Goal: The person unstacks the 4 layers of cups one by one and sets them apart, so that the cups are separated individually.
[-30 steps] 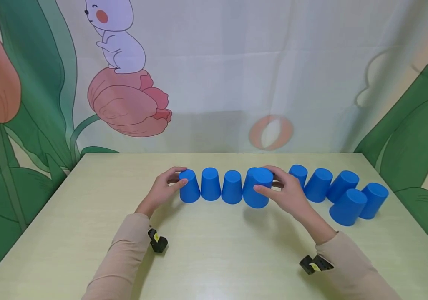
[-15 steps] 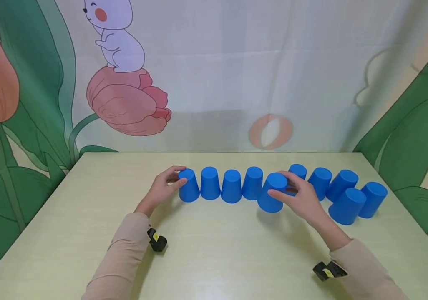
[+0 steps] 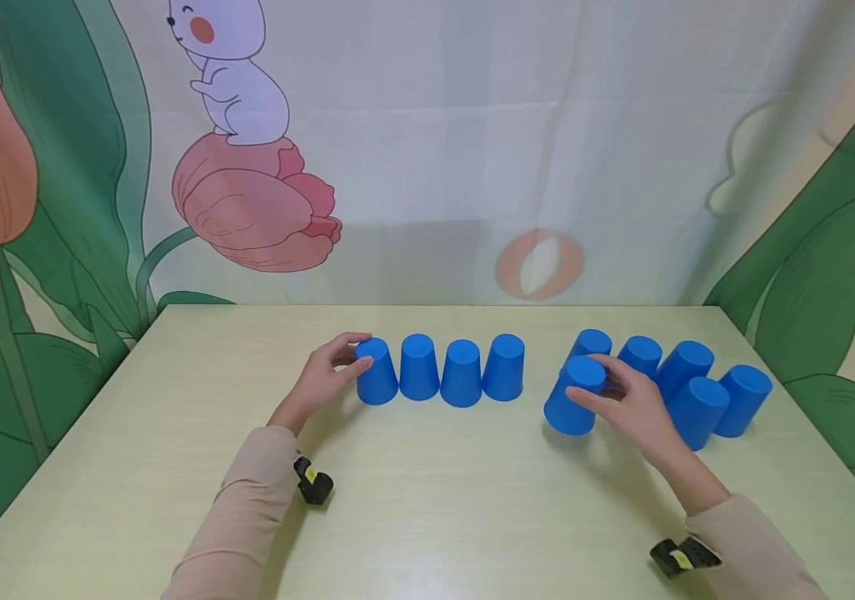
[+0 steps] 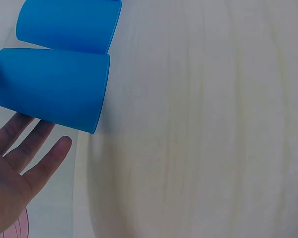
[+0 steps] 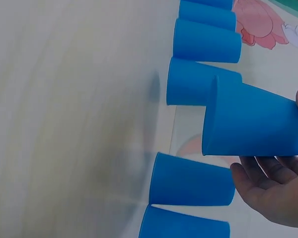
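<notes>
My left hand [image 3: 327,373] grips the leftmost blue cup [image 3: 377,372], which stands upside down at the end of a row. Thumb and fingers lie on either side of its upper part, as the left wrist view shows. Beside it in the row stand more upside-down blue cups, among them a middle cup [image 3: 420,367] and the row's right-end cup [image 3: 504,368]. In my right hand [image 3: 633,408] another blue cup [image 3: 574,397] is held base up, pinched between thumb and fingers. It hangs above the table, its shadow beneath, also plain in the right wrist view.
Several more upside-down blue cups cluster at the right, including a front cup [image 3: 699,412] and a far-right cup [image 3: 744,400]. All stand on a pale wooden table [image 3: 427,517]. A printed curtain [image 3: 412,150] hangs behind its back edge.
My right hand has carried its blue cup rightward and slightly nearer, from in front of the row's right-end cup to before the right cluster. The left hand stays on its cup.
</notes>
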`<state>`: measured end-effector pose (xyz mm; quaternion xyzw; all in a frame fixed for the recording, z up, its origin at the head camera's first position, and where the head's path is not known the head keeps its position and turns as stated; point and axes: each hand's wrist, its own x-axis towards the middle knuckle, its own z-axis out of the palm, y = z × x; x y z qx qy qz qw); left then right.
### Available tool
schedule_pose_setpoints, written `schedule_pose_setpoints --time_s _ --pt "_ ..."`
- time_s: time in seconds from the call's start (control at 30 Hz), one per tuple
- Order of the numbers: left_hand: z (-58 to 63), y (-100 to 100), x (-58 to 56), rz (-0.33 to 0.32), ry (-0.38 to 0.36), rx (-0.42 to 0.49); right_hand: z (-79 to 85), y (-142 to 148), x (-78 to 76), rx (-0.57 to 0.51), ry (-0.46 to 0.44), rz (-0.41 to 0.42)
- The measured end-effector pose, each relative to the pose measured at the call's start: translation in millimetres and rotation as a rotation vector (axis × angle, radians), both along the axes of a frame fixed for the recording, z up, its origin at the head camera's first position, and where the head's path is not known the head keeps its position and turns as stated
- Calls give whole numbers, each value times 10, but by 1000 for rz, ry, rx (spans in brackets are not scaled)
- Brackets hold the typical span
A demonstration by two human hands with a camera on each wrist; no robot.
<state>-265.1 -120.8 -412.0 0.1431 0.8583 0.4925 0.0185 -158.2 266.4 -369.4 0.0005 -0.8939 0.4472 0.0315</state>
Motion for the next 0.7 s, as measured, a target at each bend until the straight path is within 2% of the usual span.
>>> schedule_pose_setpoints --time_s 0.2,0.7 --pt "-7 -6 -8 -3 -2 6 -58 146 15 26 -7 -21" --pt "-24 -11 -22 2 -6 5 -83 440 47 72 -15 -88"
